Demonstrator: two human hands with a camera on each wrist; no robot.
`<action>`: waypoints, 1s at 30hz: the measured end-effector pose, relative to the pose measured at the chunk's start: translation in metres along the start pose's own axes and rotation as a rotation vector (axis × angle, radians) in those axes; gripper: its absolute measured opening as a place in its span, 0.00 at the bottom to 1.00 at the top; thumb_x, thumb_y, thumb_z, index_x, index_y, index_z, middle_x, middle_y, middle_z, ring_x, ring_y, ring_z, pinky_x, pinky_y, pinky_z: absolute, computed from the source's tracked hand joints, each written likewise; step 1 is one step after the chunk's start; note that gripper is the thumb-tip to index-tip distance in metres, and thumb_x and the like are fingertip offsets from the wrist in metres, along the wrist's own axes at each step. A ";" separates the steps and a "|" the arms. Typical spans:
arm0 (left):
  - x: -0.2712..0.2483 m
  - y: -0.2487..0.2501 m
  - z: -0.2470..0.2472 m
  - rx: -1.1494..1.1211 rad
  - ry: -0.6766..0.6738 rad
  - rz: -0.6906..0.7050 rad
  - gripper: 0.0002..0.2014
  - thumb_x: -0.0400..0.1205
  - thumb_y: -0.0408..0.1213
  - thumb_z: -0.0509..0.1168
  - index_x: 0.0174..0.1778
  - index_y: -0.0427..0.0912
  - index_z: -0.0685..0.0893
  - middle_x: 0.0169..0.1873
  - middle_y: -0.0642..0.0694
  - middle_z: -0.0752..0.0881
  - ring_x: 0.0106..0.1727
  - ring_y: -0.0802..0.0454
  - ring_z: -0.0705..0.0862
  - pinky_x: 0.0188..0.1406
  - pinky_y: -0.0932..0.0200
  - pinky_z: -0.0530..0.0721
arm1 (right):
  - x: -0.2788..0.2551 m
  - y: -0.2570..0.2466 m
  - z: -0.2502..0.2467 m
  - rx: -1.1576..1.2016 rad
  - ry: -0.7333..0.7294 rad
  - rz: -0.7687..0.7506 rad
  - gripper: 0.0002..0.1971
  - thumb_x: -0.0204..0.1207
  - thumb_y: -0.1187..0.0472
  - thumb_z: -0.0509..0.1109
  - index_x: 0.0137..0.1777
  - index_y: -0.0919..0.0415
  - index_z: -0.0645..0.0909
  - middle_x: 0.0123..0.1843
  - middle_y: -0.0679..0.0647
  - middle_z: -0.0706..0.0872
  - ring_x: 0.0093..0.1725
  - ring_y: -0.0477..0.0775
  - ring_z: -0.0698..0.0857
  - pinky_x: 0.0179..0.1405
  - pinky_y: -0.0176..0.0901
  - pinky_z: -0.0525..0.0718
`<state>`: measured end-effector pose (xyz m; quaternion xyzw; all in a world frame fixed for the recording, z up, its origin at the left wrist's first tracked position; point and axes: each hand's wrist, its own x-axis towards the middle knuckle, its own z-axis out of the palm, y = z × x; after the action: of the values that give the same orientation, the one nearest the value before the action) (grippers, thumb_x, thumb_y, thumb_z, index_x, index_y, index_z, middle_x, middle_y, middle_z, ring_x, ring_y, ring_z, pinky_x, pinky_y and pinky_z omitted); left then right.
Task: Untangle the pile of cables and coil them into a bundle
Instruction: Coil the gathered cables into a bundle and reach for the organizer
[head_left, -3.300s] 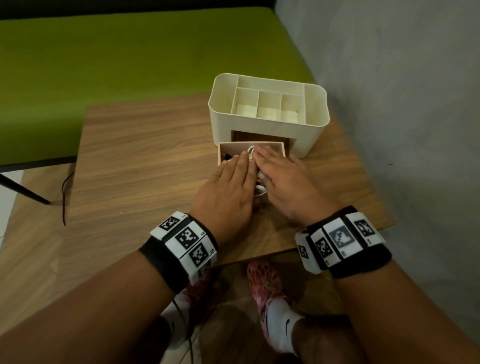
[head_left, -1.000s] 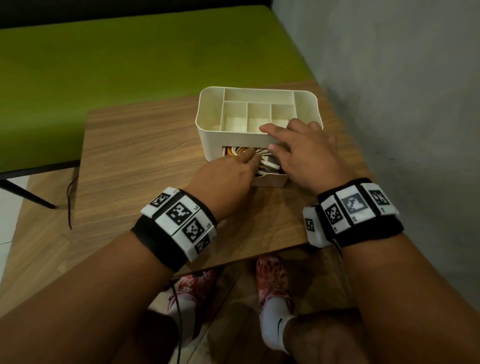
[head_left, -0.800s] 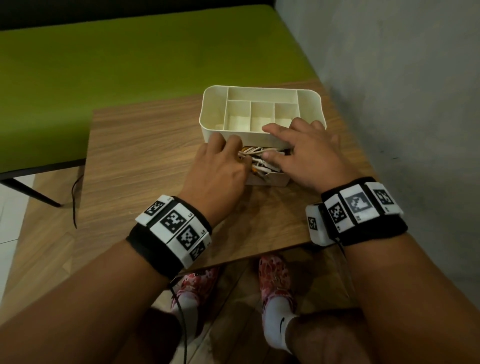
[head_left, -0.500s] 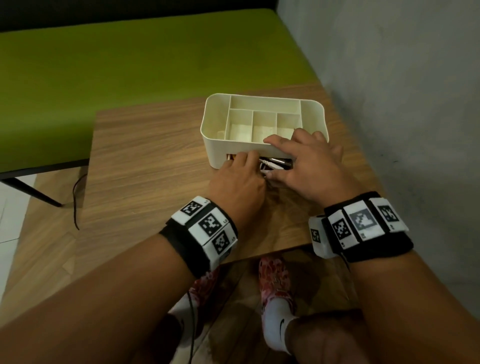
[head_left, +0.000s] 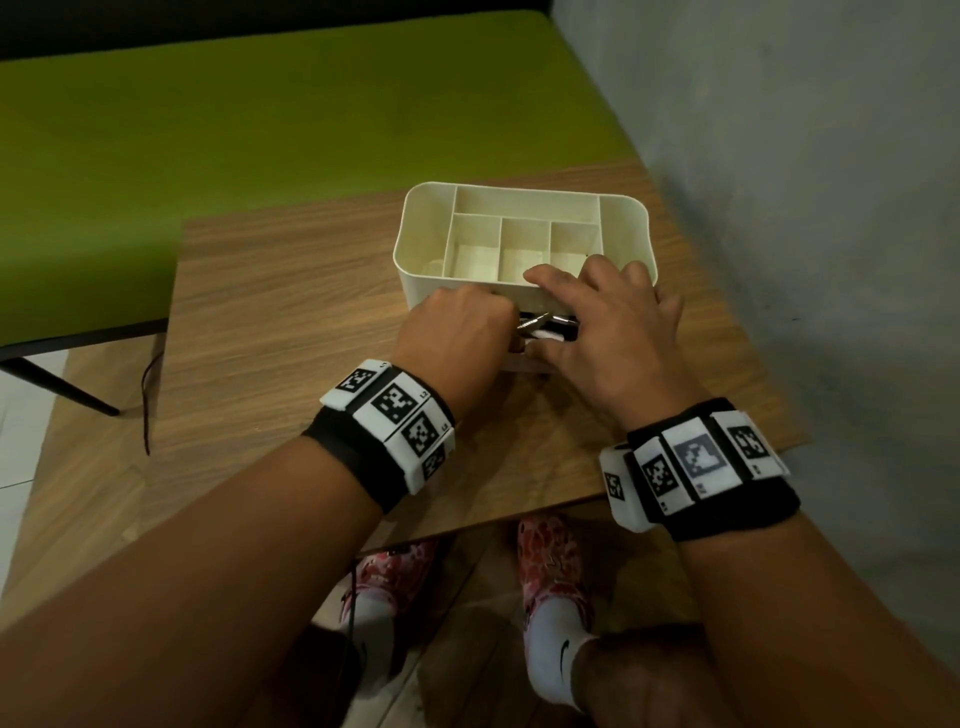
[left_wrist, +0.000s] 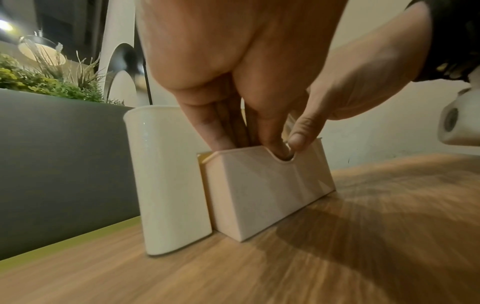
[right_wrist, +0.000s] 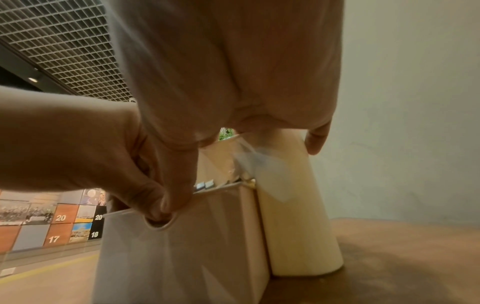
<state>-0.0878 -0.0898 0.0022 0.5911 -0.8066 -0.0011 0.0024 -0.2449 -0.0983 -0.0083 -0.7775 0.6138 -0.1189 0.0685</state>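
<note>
Fingers of the left hand (head_left: 457, 332) are dipping, curled, into the pulled-out drawer (left_wrist: 265, 185) at the organizer's (head_left: 524, 228) six o'clock side; whether its grip is pinching the cables (head_left: 545, 327) lying there, I cannot tell. The right hand (head_left: 618, 332) is lying spread at three o'clock, fingers over the organizer's rim, on the wooden bench (head_left: 291, 332).

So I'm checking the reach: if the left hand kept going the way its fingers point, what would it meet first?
The left hand points down into the open drawer, so probably the cables inside; depth there is unclear.
</note>
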 end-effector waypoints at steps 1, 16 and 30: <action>0.000 0.000 0.000 0.004 0.004 0.011 0.11 0.82 0.45 0.69 0.53 0.41 0.87 0.45 0.43 0.85 0.45 0.41 0.87 0.35 0.53 0.73 | 0.000 0.000 -0.001 0.006 -0.011 0.002 0.30 0.73 0.36 0.71 0.75 0.31 0.69 0.58 0.45 0.74 0.63 0.56 0.70 0.61 0.61 0.66; -0.011 -0.009 -0.009 -0.050 0.465 0.108 0.21 0.72 0.51 0.73 0.52 0.38 0.83 0.51 0.36 0.83 0.49 0.36 0.81 0.40 0.46 0.77 | 0.004 -0.008 0.011 0.015 0.131 0.069 0.22 0.76 0.53 0.73 0.70 0.36 0.76 0.58 0.50 0.79 0.62 0.61 0.73 0.60 0.62 0.68; 0.035 -0.032 -0.003 0.016 -0.028 -0.039 0.60 0.66 0.73 0.70 0.86 0.54 0.43 0.84 0.39 0.58 0.86 0.38 0.50 0.76 0.31 0.67 | 0.003 -0.006 0.000 0.021 0.018 0.049 0.26 0.75 0.40 0.71 0.73 0.31 0.71 0.55 0.44 0.73 0.63 0.56 0.70 0.59 0.58 0.66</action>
<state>-0.0679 -0.1330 0.0052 0.6065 -0.7950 -0.0029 -0.0137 -0.2386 -0.1001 -0.0064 -0.7604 0.6320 -0.1304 0.0739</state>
